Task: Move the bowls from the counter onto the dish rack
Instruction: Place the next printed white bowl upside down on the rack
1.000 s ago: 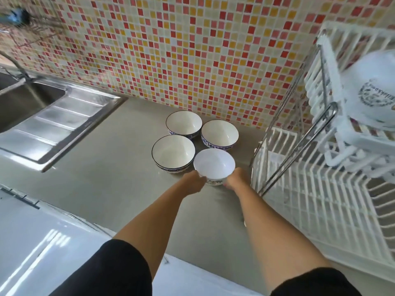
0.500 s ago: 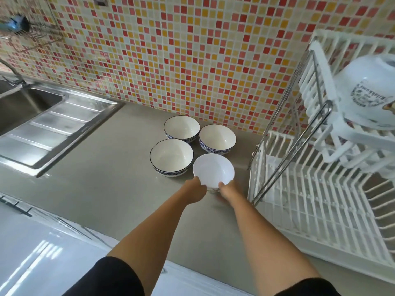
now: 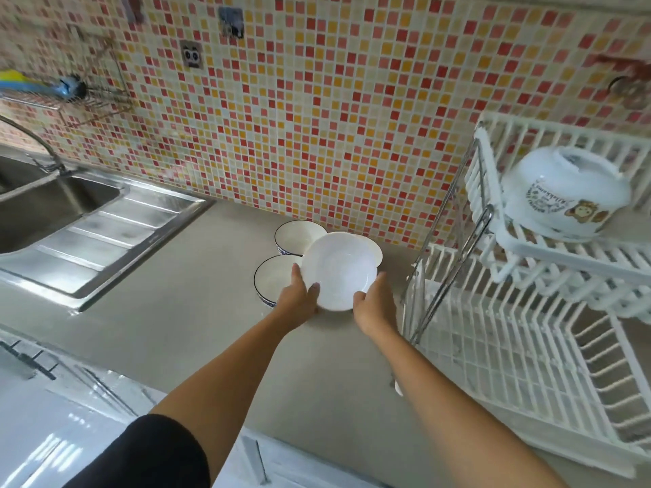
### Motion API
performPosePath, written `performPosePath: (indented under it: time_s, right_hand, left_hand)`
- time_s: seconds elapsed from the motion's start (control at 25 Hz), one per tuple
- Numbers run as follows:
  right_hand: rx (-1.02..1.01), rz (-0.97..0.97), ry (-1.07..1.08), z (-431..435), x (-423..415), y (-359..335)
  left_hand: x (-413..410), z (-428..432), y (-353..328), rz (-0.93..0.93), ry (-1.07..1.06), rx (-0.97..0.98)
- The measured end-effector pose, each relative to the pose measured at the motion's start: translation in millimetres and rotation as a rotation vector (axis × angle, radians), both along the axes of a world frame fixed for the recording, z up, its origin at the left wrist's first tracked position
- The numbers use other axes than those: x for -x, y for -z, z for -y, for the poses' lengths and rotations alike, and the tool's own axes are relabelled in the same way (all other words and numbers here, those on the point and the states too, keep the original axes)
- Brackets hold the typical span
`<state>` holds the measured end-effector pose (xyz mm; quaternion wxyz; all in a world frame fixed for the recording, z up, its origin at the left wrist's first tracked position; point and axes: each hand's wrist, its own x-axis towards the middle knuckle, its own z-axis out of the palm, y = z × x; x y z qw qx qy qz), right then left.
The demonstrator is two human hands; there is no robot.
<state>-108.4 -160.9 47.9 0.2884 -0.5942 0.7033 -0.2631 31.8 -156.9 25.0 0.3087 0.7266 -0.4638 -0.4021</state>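
I hold a plain white bowl [image 3: 338, 269] above the counter, tilted toward me. My left hand [image 3: 299, 297] grips its left rim and my right hand [image 3: 375, 301] grips its lower right rim. Behind it three blue-rimmed bowls stay on the grey counter [image 3: 183, 322]: one at the back [image 3: 294, 236], one at the left [image 3: 274, 278], and one [image 3: 375, 250] mostly hidden by the held bowl. The white two-tier dish rack [image 3: 528, 346] stands to the right. A white bowl with a cartoon print [image 3: 563, 199] lies upside down on its upper tier.
A steel sink with drainboard [image 3: 88, 234] and tap [image 3: 31, 142] fills the left. A wire wall shelf [image 3: 63, 96] hangs above it. The mosaic tile wall [image 3: 317, 118] runs behind the counter. The rack's metal frame [image 3: 447, 248] rises close to my right hand.
Both hands have lifted the white bowl off the counter and tilted it toward me. It now covers most of the back right bowl.
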Motion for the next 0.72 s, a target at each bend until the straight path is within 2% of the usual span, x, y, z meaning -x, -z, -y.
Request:
performPosePath:
  time_s: [0.16,0.32,0.4,0.52,0.64,0.68,0.72]
  right_hand:
    - [0.269,0.049,-0.215,-26.2,-9.2,-77.8]
    - [0.455,0.2,-0.31,-36.7,-10.9,-153.3]
    - [0.559,0.199,-0.309,-40.8,3.6,-193.3]
    - [0.762,-0.031,-0.268,-53.6,48.3,-246.8]
    - [0.849,-0.407,-0.228,-68.4,101.7,-274.3]
    - [0.856,-0.547,-0.219,-70.0,118.8,-276.8]
    - [0.858,-0.675,-0.212,-68.5,135.0,-276.2]
  left_hand:
    - [-29.4,-5.3,-65.3,-0.092,-0.161,0.277]
    - [-22.8,-11.7,-141.6,-0.316,-0.041,0.526]
    - [-4.4,-13.7,-183.9,-0.428,0.048,0.62]
    - [21.7,-24.2,-241.4,-0.511,0.26,0.747]
    - [42.7,-33.3,-284.4,-0.547,0.338,0.861]
    - [52.9,-34.8,-293.2,-0.503,0.375,0.855]
    - [65.3,-34.2,-298.6,-0.373,0.441,0.836]
